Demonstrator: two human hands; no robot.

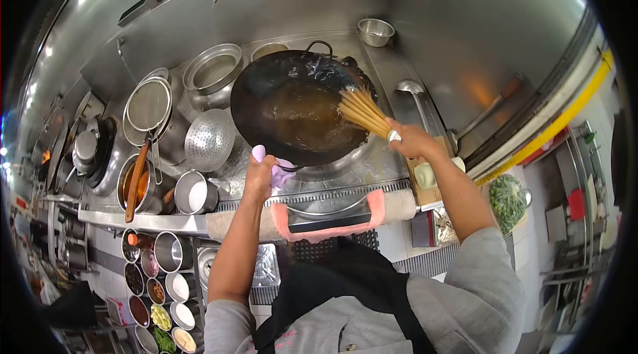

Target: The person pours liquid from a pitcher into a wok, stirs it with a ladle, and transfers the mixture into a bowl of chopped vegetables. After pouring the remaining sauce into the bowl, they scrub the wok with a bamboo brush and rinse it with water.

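The person wears a grey top with short sleeves that end above the elbows, leaving both forearms bare. Over it, at 6 o'clock, hangs a black apron (332,287) with straps. Left hand (259,178) and right hand (412,141) are bare, without gloves.

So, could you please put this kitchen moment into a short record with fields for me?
setting: steel cooking station with a tiled-in burner well
left hand: grips the wok's near handle through a purple cloth
right hand: holds a bamboo brush, bristles inside the wok
wok: dark, tilted, brownish liquid in it
left of wok: perforated strainer, steel pots, a ladle in a pot
front edge: pink and white towel
lower left: small tubs of seasonings
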